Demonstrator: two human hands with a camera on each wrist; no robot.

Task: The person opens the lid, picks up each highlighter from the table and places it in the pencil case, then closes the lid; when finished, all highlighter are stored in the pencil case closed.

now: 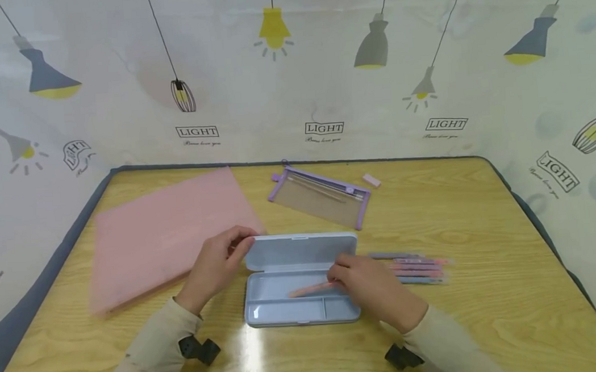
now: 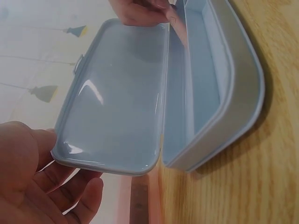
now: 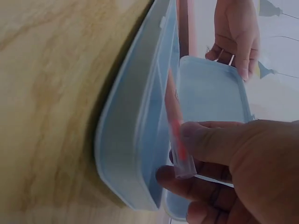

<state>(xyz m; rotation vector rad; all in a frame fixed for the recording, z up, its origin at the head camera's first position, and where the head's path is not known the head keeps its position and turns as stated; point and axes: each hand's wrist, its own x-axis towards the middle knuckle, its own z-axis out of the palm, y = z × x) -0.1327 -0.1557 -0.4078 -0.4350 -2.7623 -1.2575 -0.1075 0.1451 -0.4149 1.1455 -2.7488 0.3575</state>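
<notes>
A light blue pencil case [image 1: 285,311] lies opened on the table, its lid [image 1: 292,253] tipped up at the back. My left hand [image 1: 217,266] grips the lid's left corner between thumb and fingers, as the left wrist view also shows. Over the right part of the case, my right hand [image 1: 373,286] pinches a pink pen [image 3: 173,105] by its clear-capped end. The pen's other end points left, into the long back compartment. Dividers split off two smaller front compartments, with no pen visible in them.
Several pastel pens [image 1: 418,269] lie right of the case, partly behind my right hand. A pink folder [image 1: 173,233] is at the left. Farther back are a purple-edged zip pouch [image 1: 319,199] with thin items inside and a small pale pink eraser-like block [image 1: 371,180].
</notes>
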